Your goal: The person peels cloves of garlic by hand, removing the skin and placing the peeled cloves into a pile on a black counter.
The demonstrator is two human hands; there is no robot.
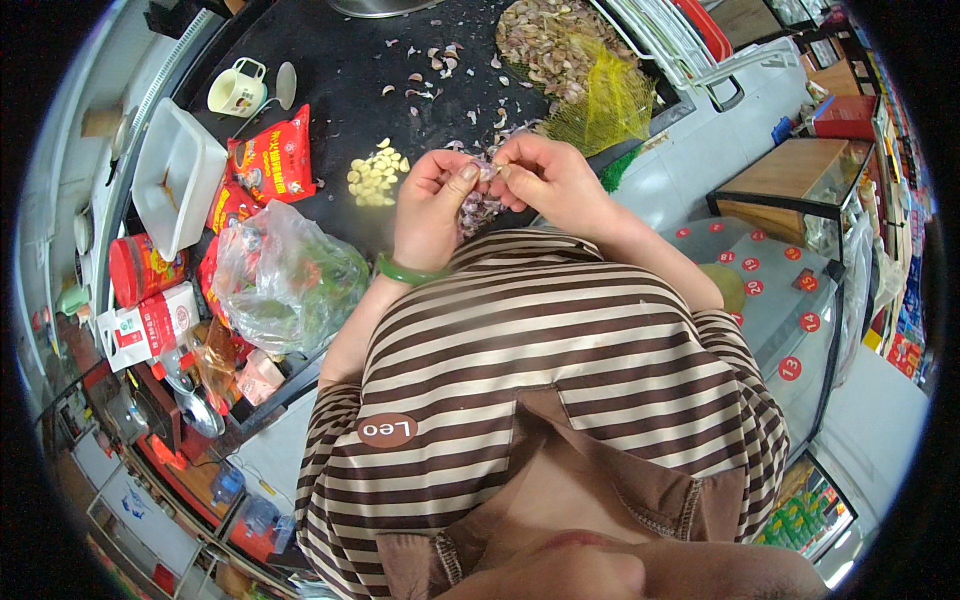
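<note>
My left hand (439,202), with a green bangle (411,271) at its wrist, pinches a purple-skinned garlic clove (486,171) between thumb and fingers. My right hand (547,180) meets it from the other side, thumb and forefinger closed on a small pale bit at the clove's end. Below the hands lies a pile of garlic skins (478,211), partly hidden by them. Peeled garlic cloves (376,176) lie in a group left of my left hand. Unpeeled garlic cloves (559,45) are heaped at the upper right, beside a yellow mesh bag (611,94).
On the black tabletop's left side stand a cup (236,91), a white plastic tub (180,180), red food packets (274,157) and a clear plastic bag with greens (289,285). White wire racks (660,37) are at the upper right. Loose skins dot the tabletop (345,75).
</note>
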